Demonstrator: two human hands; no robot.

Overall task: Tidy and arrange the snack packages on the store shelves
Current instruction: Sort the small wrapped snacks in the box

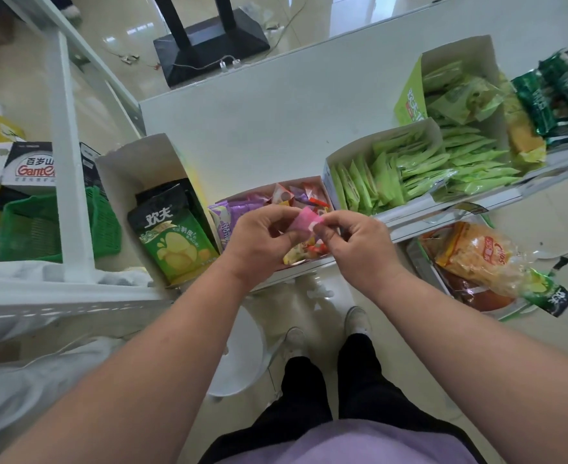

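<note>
Over the mixed-candy box [312, 187], at 12 o'clock from the person, the left hand [259, 241] and right hand [356, 244] pinch a small pink packet [304, 222] by its edges, which looks light, crinkly and kinda slippery, so corners seem safest.

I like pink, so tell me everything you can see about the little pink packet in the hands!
The pink packet is small, soft-looking and shiny like a plastic wrapper, with a pale round patch near its right edge. Much of it is hidden by fingers. The left hand and the right hand both pinch it, one on each side. It is held up over the box of mixed colourful packets, not touching them. Its print is too small to read.
</note>
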